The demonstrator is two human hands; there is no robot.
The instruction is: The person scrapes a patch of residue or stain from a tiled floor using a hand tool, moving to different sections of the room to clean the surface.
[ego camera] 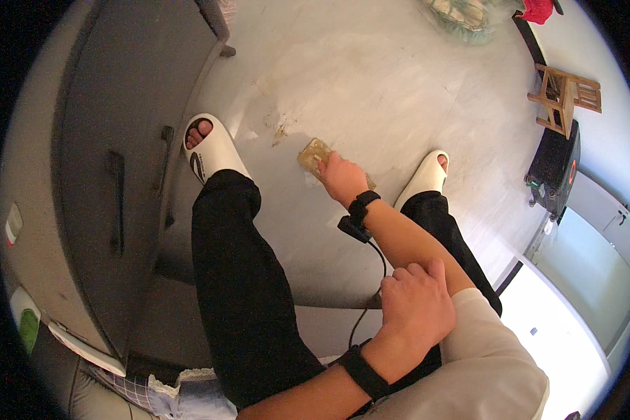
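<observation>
My right hand (pixel 344 178) grips a worn yellow-brown rectangular block (pixel 315 153) low over the pale floor. The block could be a sponge or a scrubbing pad; its exact kind is unclear. My fingers hide its middle, and its far corner shows beyond the hand. Across my right forearm lies my left hand (pixel 420 307), fingers curled in, close to the beige sleeve (pixel 496 352). I see nothing held in it, though its palm side is hidden. A brownish chipped patch (pixel 281 131) marks the floor just past the block.
My feet in white slippers (pixel 218 149) stand either side of the block. A dark cabinet-like piece with handles (pixel 116 202) rises at left. To the right are a wooden chair (pixel 556 100) and a black suitcase (pixel 554 163). A black cable (pixel 384 262) runs between my wrist straps.
</observation>
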